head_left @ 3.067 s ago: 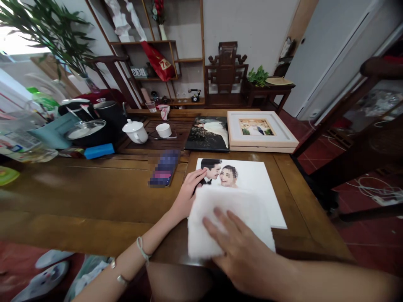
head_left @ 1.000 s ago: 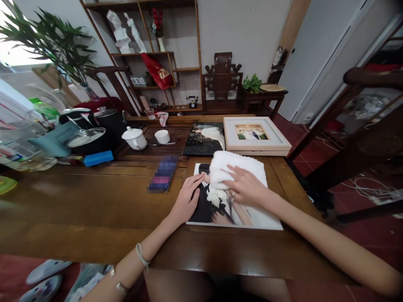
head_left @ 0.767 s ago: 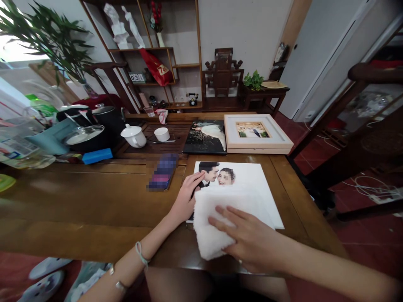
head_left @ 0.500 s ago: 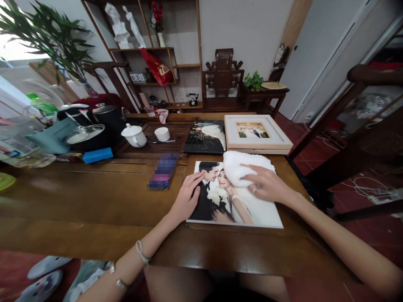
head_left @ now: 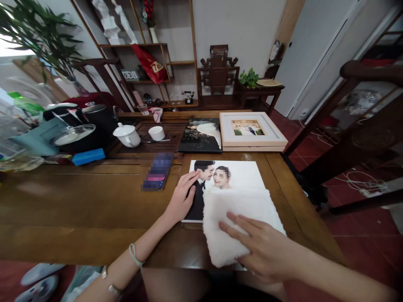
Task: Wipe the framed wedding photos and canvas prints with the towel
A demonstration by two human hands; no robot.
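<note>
A photo print panel [head_left: 242, 172] of a couple lies on the wooden table in front of me. My left hand [head_left: 181, 199] rests flat on its left edge, fingers stretched out. A fluffy white cloth [head_left: 217, 239] covers the panel's lower right part and reaches toward the table's front edge. With my right hand [head_left: 264, 247] I press and hold this cloth from above, the fingers somewhat apart. Where the thumb grips is hard to see. Left of the panel a phone [head_left: 158, 172] lies, its screen blurred out.
Behind the panel lie a dark photo panel [head_left: 201, 144] and a pale wooden frame [head_left: 273, 148]. A white lidded bowl [head_left: 126, 136], small white cup [head_left: 156, 133], blue box [head_left: 88, 157] and black pot [head_left: 75, 138] stand to the left. A dark chair [head_left: 352, 155] is at the right.
My right hand has slid the white cloth from the panel's upper right down toward me, and the cloth is spread wider. My left hand stays at the left edge. The view has shifted slightly.
</note>
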